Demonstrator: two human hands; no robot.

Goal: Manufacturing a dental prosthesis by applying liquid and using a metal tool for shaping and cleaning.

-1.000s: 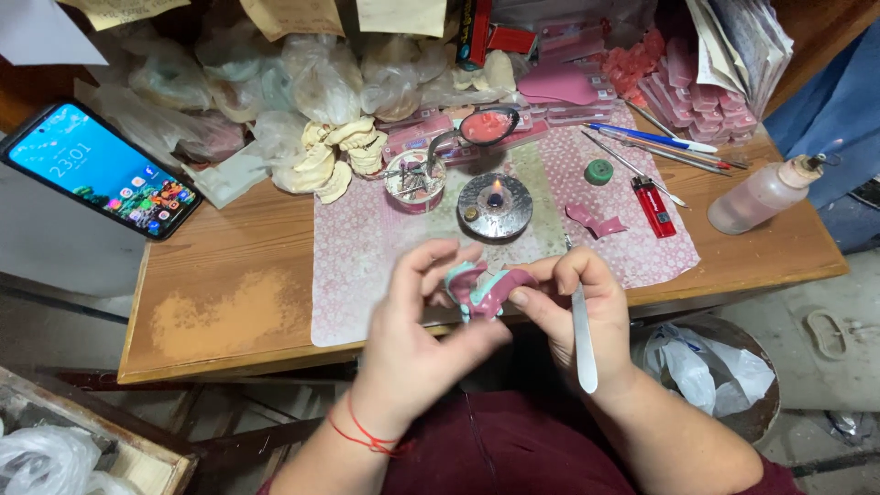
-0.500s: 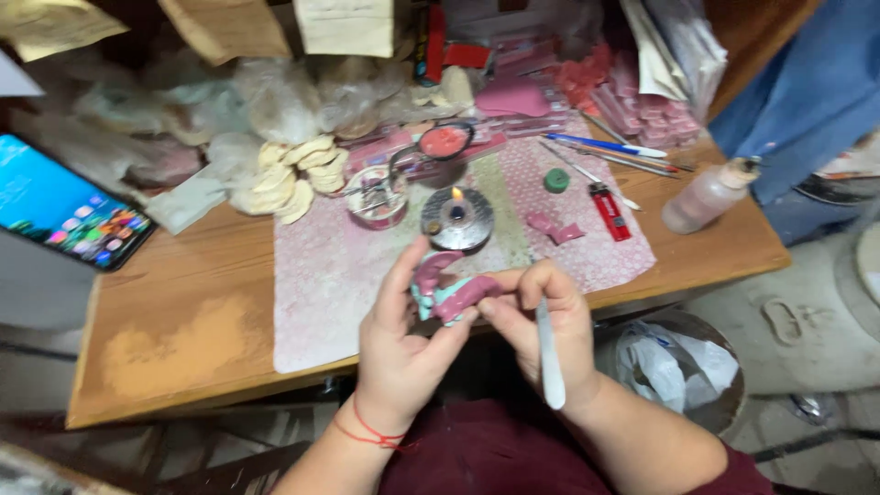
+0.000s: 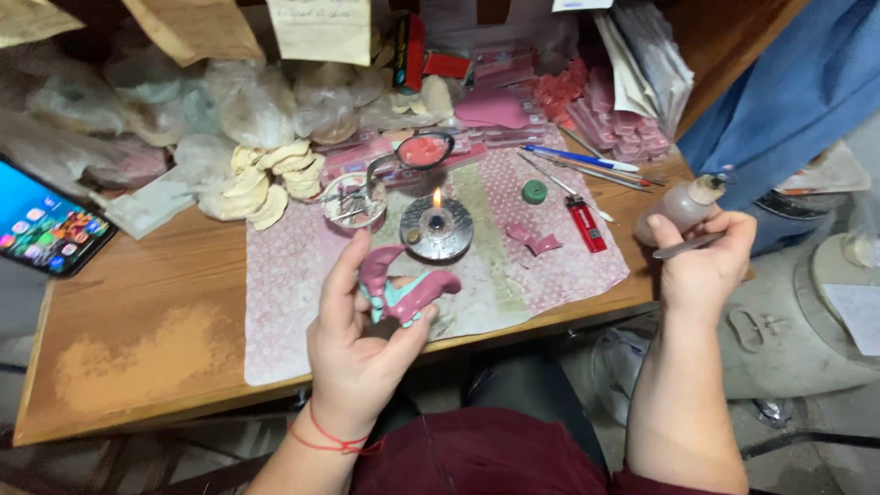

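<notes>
Cluttered wooden workbench (image 3: pixel 137 302) with a patterned mat under a lit spirit burner (image 3: pixel 436 226). Just before the flame, the left hand (image 3: pixel 362 344) grips a pink-and-teal denture wax model (image 3: pixel 408 289). The right hand (image 3: pixel 701 261), earlier touching the model, has swung out rightward, pinching a slim metal spatula (image 3: pixel 687 245) beside a plastic bottle (image 3: pixel 678 209).

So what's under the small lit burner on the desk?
The burner stands on a pink patterned cloth spread over the wooden desk. The burner's base hides whatever lies directly beneath it.
</notes>
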